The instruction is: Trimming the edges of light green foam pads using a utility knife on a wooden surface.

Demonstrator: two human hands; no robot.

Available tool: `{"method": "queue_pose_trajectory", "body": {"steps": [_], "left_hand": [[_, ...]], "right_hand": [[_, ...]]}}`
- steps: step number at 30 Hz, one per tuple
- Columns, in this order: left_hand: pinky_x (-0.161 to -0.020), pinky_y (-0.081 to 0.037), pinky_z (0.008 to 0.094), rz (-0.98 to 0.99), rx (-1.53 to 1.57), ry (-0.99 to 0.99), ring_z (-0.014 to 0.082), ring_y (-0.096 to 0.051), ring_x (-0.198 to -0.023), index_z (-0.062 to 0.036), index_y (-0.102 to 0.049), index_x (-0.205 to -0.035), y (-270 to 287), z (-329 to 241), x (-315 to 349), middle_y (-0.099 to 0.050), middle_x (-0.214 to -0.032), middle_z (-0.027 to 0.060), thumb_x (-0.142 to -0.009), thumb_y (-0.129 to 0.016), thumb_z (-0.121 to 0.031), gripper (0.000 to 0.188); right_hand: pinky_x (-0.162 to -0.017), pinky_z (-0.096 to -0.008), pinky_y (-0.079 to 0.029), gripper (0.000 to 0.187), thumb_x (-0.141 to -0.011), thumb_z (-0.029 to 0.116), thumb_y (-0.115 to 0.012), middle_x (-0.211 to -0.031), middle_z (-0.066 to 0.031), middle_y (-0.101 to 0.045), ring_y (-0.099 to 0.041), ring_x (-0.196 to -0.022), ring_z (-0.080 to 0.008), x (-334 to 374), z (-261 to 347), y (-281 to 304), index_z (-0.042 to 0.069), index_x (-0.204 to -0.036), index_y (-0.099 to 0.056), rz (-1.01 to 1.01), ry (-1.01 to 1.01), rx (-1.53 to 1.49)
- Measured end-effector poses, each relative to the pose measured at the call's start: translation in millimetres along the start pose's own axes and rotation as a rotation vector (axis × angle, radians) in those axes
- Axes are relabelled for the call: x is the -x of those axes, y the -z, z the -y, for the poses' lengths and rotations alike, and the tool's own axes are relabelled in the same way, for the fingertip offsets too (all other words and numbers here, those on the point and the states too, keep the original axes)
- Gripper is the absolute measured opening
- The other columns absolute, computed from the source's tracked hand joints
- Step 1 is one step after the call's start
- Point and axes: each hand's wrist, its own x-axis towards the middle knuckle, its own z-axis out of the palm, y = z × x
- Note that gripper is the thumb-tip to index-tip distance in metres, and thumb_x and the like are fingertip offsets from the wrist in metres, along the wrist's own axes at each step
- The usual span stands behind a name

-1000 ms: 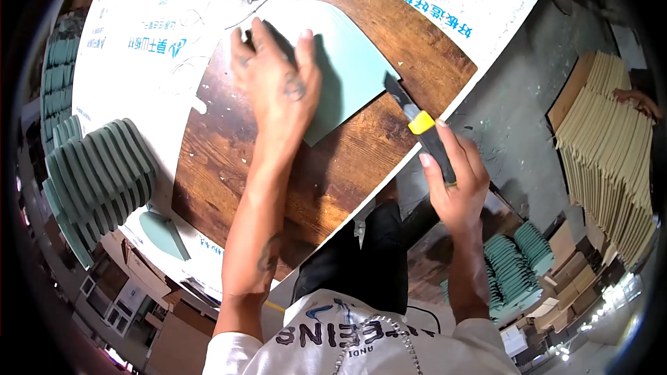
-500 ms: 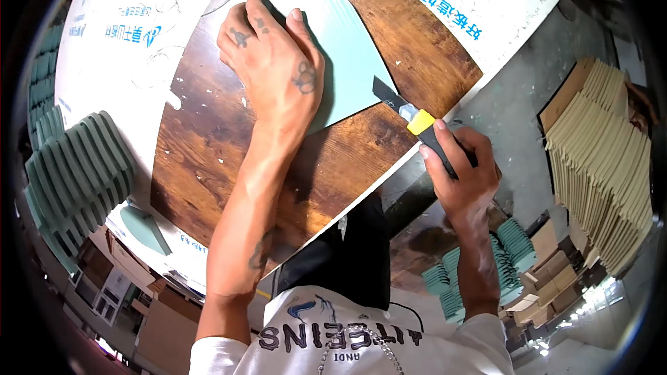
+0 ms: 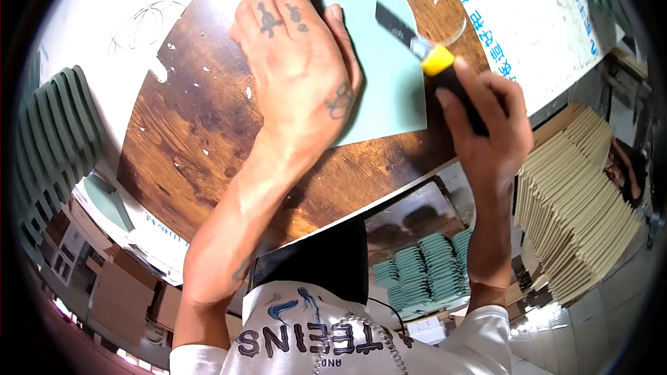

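A pale green sheet [image 3: 389, 97] with a rounded far end and a straight near edge lies flat on the brown wood-patterned board [image 3: 208, 146]. On its left part rests my left hand [image 3: 299, 55], fingers bent and close together; the fingertips are hidden, and I cannot make out what they hold. My right hand [image 3: 493, 111] grips a utility knife [image 3: 439, 61] with a black and yellow handle. Its dark blade is extended over the sheet's right part, pointing far left; whether it touches cannot be told. A thin, pale curled strip [image 3: 458, 32] lies just beyond the knife.
White printed panels [image 3: 549, 14] lie around the board. Stacked grey-green pieces [image 3: 66, 125] stand at left. Below the table's edge are more green stacks [image 3: 420, 271], and a tall beige stack [image 3: 577, 201] stands at right. Part of another person's arm [image 3: 627, 167] shows beside it.
The knife has moved from the sheet's near right corner farther along its right side. A curled strip now shows there. The view has shifted, and my left hand stays on the sheet.
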Motion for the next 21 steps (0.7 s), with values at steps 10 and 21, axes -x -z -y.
{"method": "queue_pose_trajectory", "body": {"steps": [10, 21], "left_hand": [[-0.095, -0.052, 0.0391, 0.11, 0.47, -0.237, 0.0395, -0.064, -0.106, 0.0005, -0.058, -0.121, -2.5, 14.6, -22.3, -0.066, -0.114, 0.0207, -0.088, -0.068, 0.002, 0.034], [-0.119, -0.029, 0.0643, 0.378, 0.008, -0.027, 0.0408, -0.037, -0.145, -0.0123, -0.052, -0.151, 35.8, -11.3, 9.1, -0.037, -0.156, 0.0291, -0.099, -0.061, -0.055, 0.068]], "right_hand": [[-0.062, -0.0318, -0.054, 0.042, -0.079, 0.015, -0.088, -0.093, -0.0091, -0.065, -0.065, -0.073, -0.0209, -50.1, -24.6, 9.8, 0.014, -0.12, -0.078, 0.073, 0.202, 0.008], [-0.076, -0.0375, -0.056, 0.05, -0.086, 0.025, -0.085, -0.107, -0.0124, -0.061, -0.065, -0.091, -0.0262, 78.7, 14.8, 21.2, 0.007, -0.131, -0.071, -0.069, -0.249, -0.077]]}}
